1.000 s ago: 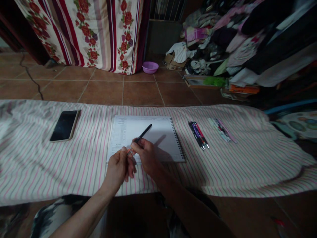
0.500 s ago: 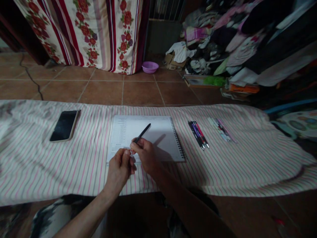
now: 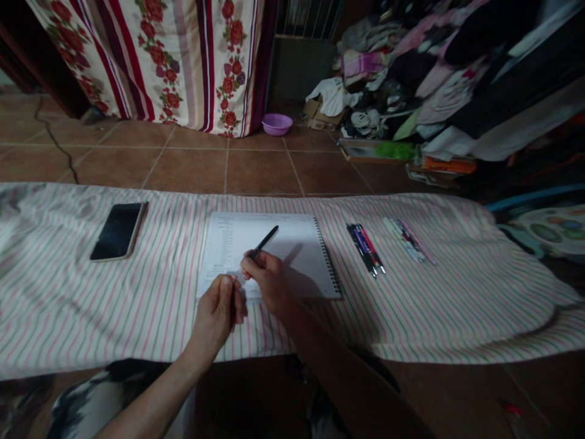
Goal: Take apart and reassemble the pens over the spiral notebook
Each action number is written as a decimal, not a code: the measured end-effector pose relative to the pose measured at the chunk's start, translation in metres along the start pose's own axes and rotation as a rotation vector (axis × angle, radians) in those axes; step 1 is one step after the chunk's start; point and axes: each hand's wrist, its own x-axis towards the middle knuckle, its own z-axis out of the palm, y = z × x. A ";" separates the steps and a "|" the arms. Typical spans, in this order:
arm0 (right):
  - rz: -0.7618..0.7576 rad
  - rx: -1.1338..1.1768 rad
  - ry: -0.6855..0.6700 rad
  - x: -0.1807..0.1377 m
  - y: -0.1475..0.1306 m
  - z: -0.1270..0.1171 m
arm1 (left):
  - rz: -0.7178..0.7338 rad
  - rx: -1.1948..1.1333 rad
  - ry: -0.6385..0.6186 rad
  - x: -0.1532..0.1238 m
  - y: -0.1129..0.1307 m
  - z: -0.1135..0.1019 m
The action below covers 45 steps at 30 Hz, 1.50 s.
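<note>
My right hand (image 3: pixel 269 283) is closed around a dark pen (image 3: pixel 264 242), its upper end pointing up and to the right over a spiral notebook (image 3: pixel 292 244) open on a striped cloth (image 3: pixel 91 305). My left hand (image 3: pixel 218 311) is pinched shut at the pen's lower end, touching the right hand; what its fingers hold is too small to make out. Both hands hover over the notebook's near edge.
A dark phone (image 3: pixel 119 231) lies on the cloth to the left. Several pens (image 3: pixel 365 249) and another bunch of pens (image 3: pixel 409 239) lie to the right of the notebook. Beyond are tiled floor, a floral curtain (image 3: pixel 183 61), a purple bowl (image 3: pixel 277 124) and piled clothes (image 3: pixel 411 79).
The left hand's fingers have shifted slightly at the pen's lower end, and an orange-red bit seen there before no longer shows. The pen and right hand have barely moved.
</note>
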 end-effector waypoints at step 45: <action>0.000 -0.030 -0.103 -0.003 -0.006 -0.005 | 0.021 -0.119 0.032 0.006 0.016 0.004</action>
